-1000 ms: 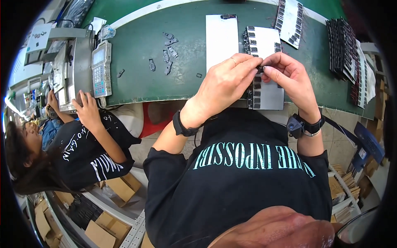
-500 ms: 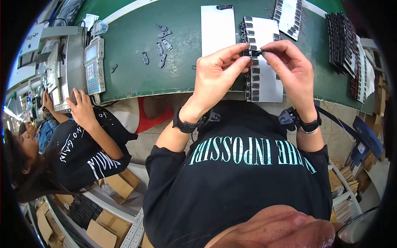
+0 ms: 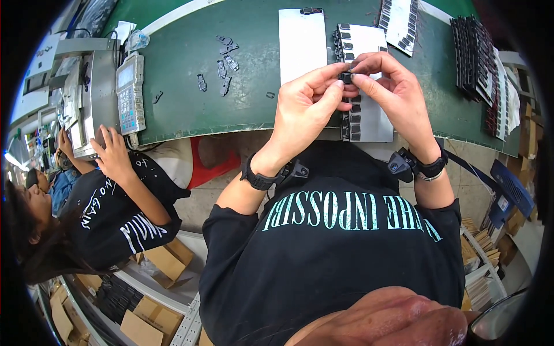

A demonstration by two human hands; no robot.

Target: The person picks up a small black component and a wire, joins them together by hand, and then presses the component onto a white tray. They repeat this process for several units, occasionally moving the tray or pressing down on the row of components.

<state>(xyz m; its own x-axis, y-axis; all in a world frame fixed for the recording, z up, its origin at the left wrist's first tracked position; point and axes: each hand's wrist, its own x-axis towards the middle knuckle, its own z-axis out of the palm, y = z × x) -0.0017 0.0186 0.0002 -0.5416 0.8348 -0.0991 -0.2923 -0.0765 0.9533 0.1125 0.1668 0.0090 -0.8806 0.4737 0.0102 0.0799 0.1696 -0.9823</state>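
Observation:
Between my two hands, above a white board, is a small black rectangular part (image 3: 346,77); its exact kind does not show. My left hand (image 3: 309,101) pinches it from the left with thumb and forefinger. From the right, the thumb and forefinger of my right hand (image 3: 395,86) close on the same part. Beneath them lies the white board (image 3: 378,124), with rows of small black rectangular pieces (image 3: 355,120) along its edges. My hands cover the middle of this board.
Left of the board is a white sheet (image 3: 303,43) with a dark part at its top. Several loose black parts (image 3: 222,69) lie farther left. A keypad device (image 3: 130,95) stands by a co-worker's hand (image 3: 114,154). Stacked black strips (image 3: 473,60) are at right.
My right hand has moved left, bringing its fingertips up against the small part at my left fingers. The part has turned and now shows a squarer black face.

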